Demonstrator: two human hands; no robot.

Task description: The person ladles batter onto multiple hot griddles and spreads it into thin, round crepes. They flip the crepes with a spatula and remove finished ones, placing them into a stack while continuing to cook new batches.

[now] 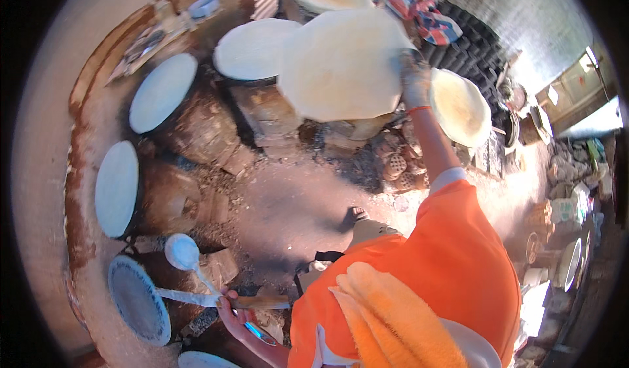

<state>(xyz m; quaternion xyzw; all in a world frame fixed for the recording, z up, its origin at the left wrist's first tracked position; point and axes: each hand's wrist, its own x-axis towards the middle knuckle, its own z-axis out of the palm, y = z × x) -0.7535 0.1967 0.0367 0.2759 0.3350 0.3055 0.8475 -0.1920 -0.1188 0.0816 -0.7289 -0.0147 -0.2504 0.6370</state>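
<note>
A large, thin, pale round sheet (344, 66) is above the brown cylindrical stoves (265, 116), its edge gripped by the right hand (414, 83); a level, even hold should avoid tearing. The left hand (232, 312) grips a pale round-bowled ladle (181, 251) and whitish stick-like tool (187, 296), beside a dark-rimmed pan (154, 337) lined greyish.

Floor (288, 204): reddish, dusty | brown stoves (203, 125), in an arc | perforated cylinders (396, 165), piled
</note>
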